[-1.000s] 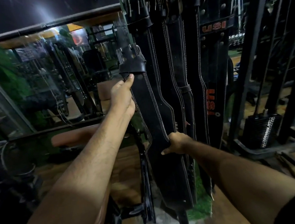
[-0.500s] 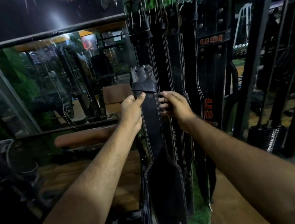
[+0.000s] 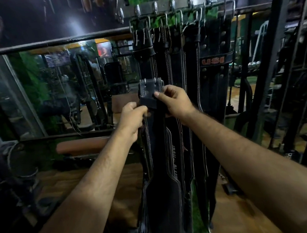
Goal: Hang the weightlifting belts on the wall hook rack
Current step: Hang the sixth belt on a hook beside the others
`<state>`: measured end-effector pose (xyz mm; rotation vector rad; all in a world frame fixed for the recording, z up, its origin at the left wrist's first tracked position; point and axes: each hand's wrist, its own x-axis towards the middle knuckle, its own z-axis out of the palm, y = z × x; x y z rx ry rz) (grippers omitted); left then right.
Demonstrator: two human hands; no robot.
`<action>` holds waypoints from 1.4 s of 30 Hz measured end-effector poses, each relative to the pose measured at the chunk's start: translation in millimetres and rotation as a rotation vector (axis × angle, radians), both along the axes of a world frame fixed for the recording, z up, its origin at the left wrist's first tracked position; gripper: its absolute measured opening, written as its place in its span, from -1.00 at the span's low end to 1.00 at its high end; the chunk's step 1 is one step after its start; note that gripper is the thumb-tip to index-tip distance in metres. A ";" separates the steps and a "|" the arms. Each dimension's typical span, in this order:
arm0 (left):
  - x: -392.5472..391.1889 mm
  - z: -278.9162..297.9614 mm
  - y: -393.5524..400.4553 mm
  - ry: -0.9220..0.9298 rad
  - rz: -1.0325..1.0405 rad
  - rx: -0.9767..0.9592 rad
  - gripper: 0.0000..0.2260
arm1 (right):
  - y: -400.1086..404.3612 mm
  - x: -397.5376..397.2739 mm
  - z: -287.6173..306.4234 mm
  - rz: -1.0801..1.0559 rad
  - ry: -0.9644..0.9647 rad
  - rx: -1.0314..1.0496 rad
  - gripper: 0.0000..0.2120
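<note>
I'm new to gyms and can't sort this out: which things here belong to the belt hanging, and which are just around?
In the job: black stitched leather belt, left hand, right hand, steel wall hook rack, black belts already hung.

Just around: brown padded bench, black steel machine frame.

Two hands are counted: the left hand (image 3: 133,116) and the right hand (image 3: 175,101), both closed on one black belt (image 3: 157,153) below the hook rack (image 3: 169,4). One hook rack is seen, with six rounded pegs. About five further belts (image 3: 193,94) are hung beneath the rack; overlap prevents an exact count. One padded bench (image 3: 83,145) is seen left of the rack.
</note>
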<state>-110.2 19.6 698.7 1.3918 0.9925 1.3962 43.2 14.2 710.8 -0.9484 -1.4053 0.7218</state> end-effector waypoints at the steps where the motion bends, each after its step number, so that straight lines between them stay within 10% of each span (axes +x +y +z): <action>1: -0.5 6.2 2.0 -0.017 0.073 0.010 -0.79 | 2.3 -0.7 -1.5 -0.021 -0.022 0.009 -0.83; 10: -5.9 35.4 30.4 0.084 0.176 0.047 -0.60 | 17.7 -4.3 -0.8 -0.140 -0.177 0.168 -0.81; 16: -22.6 42.5 49.7 -0.101 -0.173 0.013 -0.61 | 27.7 -17.6 16.7 -0.019 -0.100 0.230 -0.96; 28: -27.2 65.8 89.0 -0.243 -0.099 0.043 -0.69 | 68.1 -45.0 41.2 -0.247 -0.006 0.033 -0.52; 42: -32.2 159.2 131.5 -0.114 0.064 0.300 -0.69 | 106.1 -71.2 133.5 -0.251 0.041 0.204 -0.88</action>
